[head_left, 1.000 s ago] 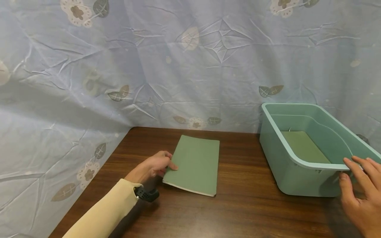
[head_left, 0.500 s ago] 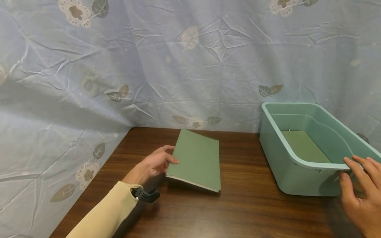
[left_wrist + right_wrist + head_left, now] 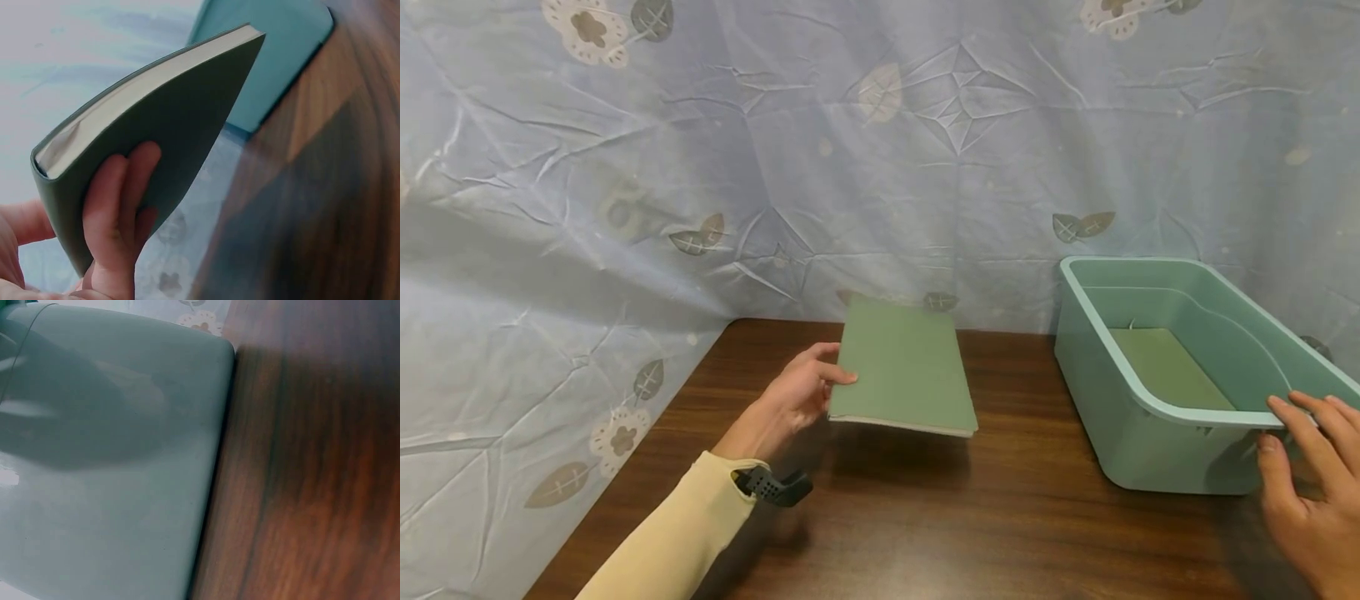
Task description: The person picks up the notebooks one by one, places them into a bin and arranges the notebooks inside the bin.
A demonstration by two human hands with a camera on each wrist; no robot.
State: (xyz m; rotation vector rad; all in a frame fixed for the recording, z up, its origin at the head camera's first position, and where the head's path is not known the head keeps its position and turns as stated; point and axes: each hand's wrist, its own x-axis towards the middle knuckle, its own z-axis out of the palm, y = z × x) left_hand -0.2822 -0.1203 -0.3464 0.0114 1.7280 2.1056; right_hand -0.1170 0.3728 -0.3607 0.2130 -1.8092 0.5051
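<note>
A green soft-covered notebook (image 3: 902, 367) is held up over the wooden table, its far edge overlapping the curtain in the head view. My left hand (image 3: 808, 383) grips it by its left edge, thumb on the upper cover and fingers underneath. In the left wrist view, several fingers (image 3: 115, 206) press against its dark underside, and the cream page edges show. My right hand (image 3: 1318, 483) is at the near rim of a blue-green plastic bin (image 3: 1090, 417), with fingertips on the rim and thumb by the outer wall. The right wrist view shows only the bin's wall and the table.
A flat green rectangular thing (image 3: 1168, 367) lies on the bin's floor. Behind the brown wooden table (image 3: 1000, 525) hangs a pale flowered curtain (image 3: 955, 167), which also runs along the left side. A dark band (image 3: 775, 486) is on my left wrist.
My left hand has lifted the notebook off the table, raising and tilting it, with a slight shift to the right. My right hand and the bin have stayed in place.
</note>
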